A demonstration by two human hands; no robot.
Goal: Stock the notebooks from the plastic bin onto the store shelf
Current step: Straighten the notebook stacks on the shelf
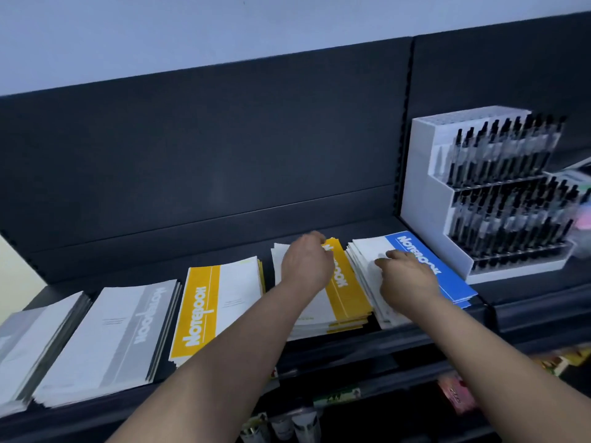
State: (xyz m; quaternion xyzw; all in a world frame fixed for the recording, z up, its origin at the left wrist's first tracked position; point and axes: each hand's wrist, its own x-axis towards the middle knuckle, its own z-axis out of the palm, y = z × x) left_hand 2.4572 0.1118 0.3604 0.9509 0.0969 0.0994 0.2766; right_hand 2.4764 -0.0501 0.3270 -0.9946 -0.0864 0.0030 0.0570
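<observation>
Curled fingers of the left hand [307, 262] grip the far edge of the yellow-banded paper notebook stack [348, 292]. Beside it, the right hand [407, 276] presses flat on the blue-banded stack [447, 276]. Likely squaring shelved piles; next, release without shifting them.

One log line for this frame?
phase: notebooks on shelf | left hand: on yellow notebook stack, fingers at far edge | right hand: flat on blue notebook stack | bin: not in view

Dark shelf [134, 266], five notebook stacks [220, 302], white pen display [425, 199]
</observation>
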